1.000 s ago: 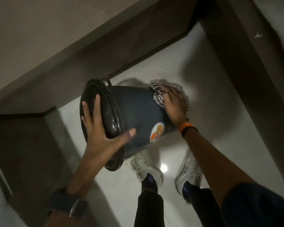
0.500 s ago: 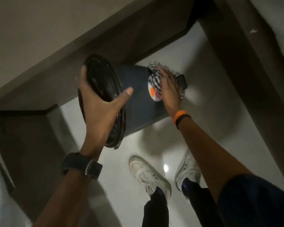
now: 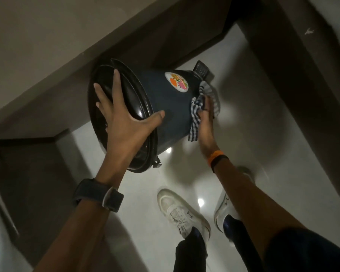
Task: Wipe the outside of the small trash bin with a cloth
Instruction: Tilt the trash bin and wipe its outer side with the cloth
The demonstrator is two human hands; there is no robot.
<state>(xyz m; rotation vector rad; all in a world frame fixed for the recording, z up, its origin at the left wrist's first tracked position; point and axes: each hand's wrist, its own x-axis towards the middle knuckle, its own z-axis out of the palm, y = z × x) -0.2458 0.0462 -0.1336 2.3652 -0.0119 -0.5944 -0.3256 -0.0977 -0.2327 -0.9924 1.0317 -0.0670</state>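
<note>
Left grip (image 3: 124, 122): spread over lid (image 3: 114, 107), thumb on bin (image 3: 171, 107) wall, holding bin tilted above floor (image 3: 243, 107). Right grip (image 3: 205, 122): pressing checked cloth (image 3: 196, 112) against bin's base end. Sticker (image 3: 176, 82) above cloth; shoes (image 3: 181, 211) below.

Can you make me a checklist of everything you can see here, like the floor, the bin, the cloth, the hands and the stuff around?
Surface: glossy pale floor, light spots reflected.
Job's things: dark trash bin held in the air on its side, lid on, round sticker facing up, pedal at the far end; checked cloth pressed on its base end.
Clutter: nothing seen.
Hands: left hand spread over the lid; right hand holds the cloth.
Cables: nothing seen.
Surroundings: dark baseboard, wall, white shoes.
</note>
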